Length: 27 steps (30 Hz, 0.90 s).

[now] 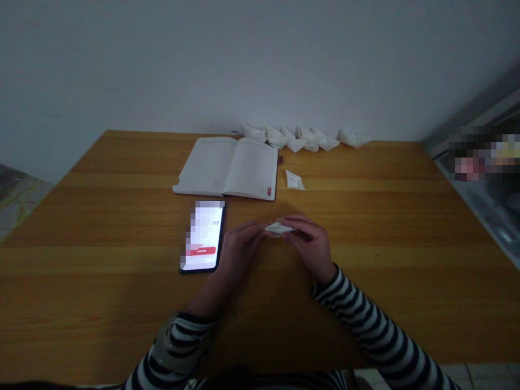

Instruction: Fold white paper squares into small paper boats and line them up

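Note:
Between my two hands is a small piece of folded white paper (278, 228), held just above the tabletop. My left hand (242, 244) pinches its left end, and my right hand (311, 242) grips the right end with fingers curled over the far side. Parts of the paper are covered by the fingers. Beyond them lies another small folded white paper piece (294, 180), flat on the wood. A lit phone (203, 238) rests just left of my left hand.
The wooden table (385, 216) backs onto a grey wall. An open notebook (254, 170) lies behind the phone. Several folded paper boats (309, 138) stand in a row along the table's back edge. Blurred items (483, 157) show past the right edge.

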Each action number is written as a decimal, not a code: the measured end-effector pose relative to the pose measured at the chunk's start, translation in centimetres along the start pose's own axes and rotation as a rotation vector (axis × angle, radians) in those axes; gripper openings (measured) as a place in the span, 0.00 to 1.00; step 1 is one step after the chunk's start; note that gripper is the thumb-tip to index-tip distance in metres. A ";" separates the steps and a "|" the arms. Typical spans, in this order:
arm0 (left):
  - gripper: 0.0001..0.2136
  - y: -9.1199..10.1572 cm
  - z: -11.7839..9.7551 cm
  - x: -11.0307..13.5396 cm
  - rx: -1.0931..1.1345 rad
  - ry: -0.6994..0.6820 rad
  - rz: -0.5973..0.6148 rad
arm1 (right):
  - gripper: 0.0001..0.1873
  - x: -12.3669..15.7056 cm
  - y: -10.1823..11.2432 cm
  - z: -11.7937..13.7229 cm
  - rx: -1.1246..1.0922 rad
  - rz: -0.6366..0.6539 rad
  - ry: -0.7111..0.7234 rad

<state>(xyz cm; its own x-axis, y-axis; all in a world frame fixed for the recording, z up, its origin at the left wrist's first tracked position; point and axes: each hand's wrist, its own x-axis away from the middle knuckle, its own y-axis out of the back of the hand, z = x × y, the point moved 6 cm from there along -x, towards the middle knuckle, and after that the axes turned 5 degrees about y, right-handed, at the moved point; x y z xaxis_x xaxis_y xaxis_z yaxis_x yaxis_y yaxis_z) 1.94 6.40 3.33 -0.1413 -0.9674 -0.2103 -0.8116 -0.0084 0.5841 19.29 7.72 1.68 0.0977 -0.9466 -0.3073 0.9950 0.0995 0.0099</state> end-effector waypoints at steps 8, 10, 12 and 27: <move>0.10 -0.3 -0.2 0.0 0.037 0.030 0.046 | 0.09 0.6 1.0 0.0 0.036 -0.145 0.019; 0.10 -0.5 -0.4 0.1 0.032 0.026 0.052 | 0.09 0.8 1.1 0.1 0.046 -0.169 0.011; 0.10 -0.5 -0.6 0.2 0.035 0.021 0.048 | 0.09 0.9 1.0 0.1 0.059 -0.194 -0.007; 0.07 -0.5 -0.9 0.0 0.169 0.008 0.026 | 0.08 1.2 0.9 0.3 0.112 -0.259 0.003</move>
<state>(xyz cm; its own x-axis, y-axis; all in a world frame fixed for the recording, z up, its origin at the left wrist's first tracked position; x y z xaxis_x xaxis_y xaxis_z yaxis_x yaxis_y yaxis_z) 2.87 6.14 3.71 -0.1593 -0.9686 -0.1906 -0.8919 0.0584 0.4485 20.35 6.55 1.59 -0.1605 -0.9350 -0.3162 0.9829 -0.1807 0.0356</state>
